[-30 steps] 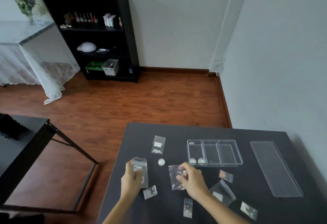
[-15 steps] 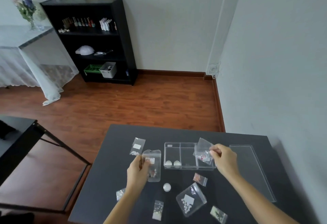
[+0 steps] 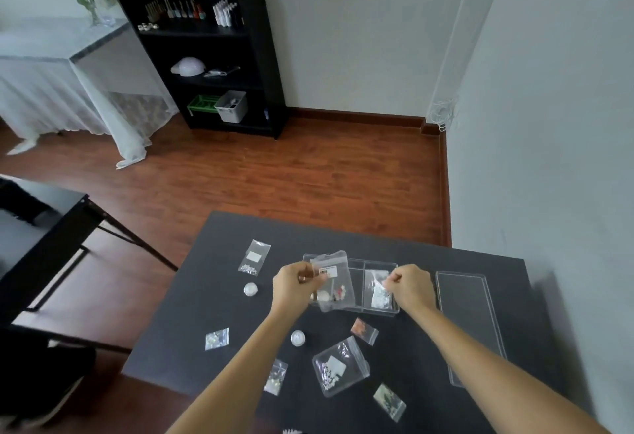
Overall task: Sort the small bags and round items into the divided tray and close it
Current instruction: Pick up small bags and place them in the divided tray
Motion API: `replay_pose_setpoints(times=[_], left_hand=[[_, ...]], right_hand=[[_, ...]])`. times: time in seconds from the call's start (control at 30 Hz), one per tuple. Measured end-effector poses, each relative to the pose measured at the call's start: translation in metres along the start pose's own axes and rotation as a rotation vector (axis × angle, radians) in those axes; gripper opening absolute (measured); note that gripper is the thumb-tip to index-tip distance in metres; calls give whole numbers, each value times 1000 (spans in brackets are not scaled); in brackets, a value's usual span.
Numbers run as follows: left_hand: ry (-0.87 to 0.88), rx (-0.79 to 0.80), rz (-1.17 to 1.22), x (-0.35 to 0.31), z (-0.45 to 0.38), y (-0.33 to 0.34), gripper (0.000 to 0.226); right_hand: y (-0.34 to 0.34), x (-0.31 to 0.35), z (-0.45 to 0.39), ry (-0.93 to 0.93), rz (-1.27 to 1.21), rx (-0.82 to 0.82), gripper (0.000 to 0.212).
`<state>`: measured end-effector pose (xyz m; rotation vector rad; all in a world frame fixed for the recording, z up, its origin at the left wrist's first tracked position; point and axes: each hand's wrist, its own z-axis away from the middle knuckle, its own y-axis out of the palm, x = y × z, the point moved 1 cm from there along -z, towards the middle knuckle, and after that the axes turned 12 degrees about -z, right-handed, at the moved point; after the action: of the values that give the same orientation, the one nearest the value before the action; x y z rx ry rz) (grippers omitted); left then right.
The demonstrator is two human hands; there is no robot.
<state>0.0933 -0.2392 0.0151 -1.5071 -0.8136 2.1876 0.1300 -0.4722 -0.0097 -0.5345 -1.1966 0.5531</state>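
Note:
A clear divided tray (image 3: 363, 263) stands on the black table (image 3: 219, 238). My left hand (image 3: 296, 284) pinches a clear zip bag (image 3: 334, 281) with a white label, held over the tray's left part. My right hand (image 3: 410, 286) rests at the tray's right compartment, fingers closed at the edge of a small bag (image 3: 377, 289) lying inside it. Round white items lie at the table's left (image 3: 250, 289) and near the middle (image 3: 297, 337); another shows in the tray behind the held bag. Several small bags lie loose in front, the largest (image 3: 339, 366) below the tray.
The clear lid (image 3: 470, 323) lies flat to the right of the tray, close to the wall. One more bag (image 3: 254, 257) lies at the far left of the table. A second black table (image 3: 44, 207) stands left, a black shelf (image 3: 202, 42) beyond.
My right hand has lowered its small bag into the tray's right compartment. My left hand has carried the labelled bag right, over the tray's left part.

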Motion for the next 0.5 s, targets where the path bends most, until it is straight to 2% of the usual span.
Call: replay_pose_setpoints(times=[0.17, 0.27, 0.37, 0.5], left_hand=[[-30, 51, 3, -15, -11, 17, 18], [-46, 88, -29, -21, -18, 31, 19], [-46, 128, -87, -28, -23, 44, 21], [-41, 176, -134, -36, -28, 62, 21]], right_hand=[[16, -7, -3, -47, 134, -72, 21], [24, -17, -3, -58, 66, -49, 23], [25, -22, -2, -83, -34, -76, 15], [26, -30, 0, -122, -147, -57, 28]])
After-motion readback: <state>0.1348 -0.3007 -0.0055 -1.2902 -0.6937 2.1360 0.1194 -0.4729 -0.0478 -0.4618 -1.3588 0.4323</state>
